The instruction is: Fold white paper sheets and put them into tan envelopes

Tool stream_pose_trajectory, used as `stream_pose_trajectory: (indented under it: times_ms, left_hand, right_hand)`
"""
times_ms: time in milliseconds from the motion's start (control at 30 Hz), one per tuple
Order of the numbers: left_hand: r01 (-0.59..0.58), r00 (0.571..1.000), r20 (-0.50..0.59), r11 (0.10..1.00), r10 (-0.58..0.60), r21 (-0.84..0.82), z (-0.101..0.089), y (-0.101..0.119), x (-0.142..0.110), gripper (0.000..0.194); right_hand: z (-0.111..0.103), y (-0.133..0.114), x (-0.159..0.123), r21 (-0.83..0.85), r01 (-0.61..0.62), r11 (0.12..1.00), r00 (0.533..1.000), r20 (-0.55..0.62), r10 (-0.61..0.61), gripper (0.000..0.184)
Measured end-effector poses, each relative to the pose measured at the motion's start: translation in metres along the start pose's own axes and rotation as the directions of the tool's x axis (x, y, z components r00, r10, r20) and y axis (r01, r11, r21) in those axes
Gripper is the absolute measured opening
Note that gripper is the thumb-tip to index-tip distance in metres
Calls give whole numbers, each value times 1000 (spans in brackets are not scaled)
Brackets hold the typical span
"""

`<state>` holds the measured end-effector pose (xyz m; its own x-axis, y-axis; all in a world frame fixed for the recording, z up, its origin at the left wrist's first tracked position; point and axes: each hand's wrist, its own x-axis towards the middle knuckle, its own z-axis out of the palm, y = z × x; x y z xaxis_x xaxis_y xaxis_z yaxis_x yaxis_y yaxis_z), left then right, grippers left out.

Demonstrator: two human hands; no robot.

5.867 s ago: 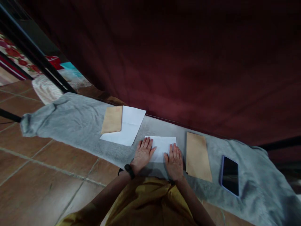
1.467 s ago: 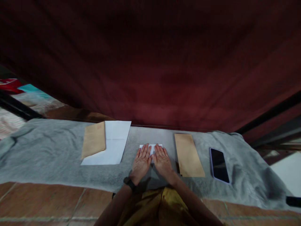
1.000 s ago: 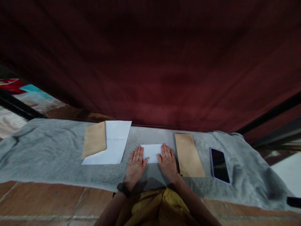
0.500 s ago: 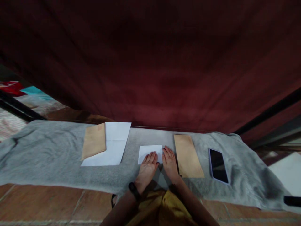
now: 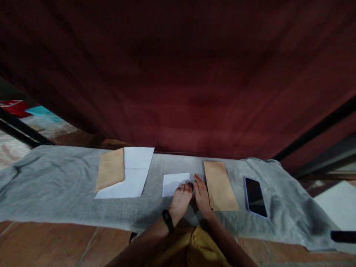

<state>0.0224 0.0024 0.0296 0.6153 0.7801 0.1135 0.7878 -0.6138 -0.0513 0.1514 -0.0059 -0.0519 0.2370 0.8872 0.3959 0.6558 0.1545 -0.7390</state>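
A folded white sheet of paper lies flat on the grey cloth in front of me. My left hand, with a dark band on its wrist, has its fingers curled over the sheet's lower right corner, closed on that edge. The fingertips and thumb are partly hidden. Just right of the sheet, my right hand rests on its side with fingers stretched out and holds nothing. Beside it lies a long brown envelope. A larger creased white sheet lies to the left, partly under a brown envelope.
A phone in a pale purple case lies on the right of the grey cloth. A dark red curtain hangs behind the cloth-covered surface. Black bars stand at both ends. Brown floor tiles show in front.
My hands have gone from lying flat on the folded sheet to its right side. The left hand has slid right and curled its fingers; the right hand has turned onto its side.
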Motion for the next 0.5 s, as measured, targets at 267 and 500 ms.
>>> stream_pose_trajectory:
  times_ms: [267, 500]
  left_hand:
    - [258, 730, -94, 400, -677, -880, -44, -66, -10, 10]
    - [-76, 487, 483, -586, -728, -807, -25, -83, -43, 36]
  right_hand:
    - [3, -18, 1, 319, -257, 912, 965, 32, 260, 63]
    - [12, -46, -1, 551, -593, 587, 801, 330, 500, 77]
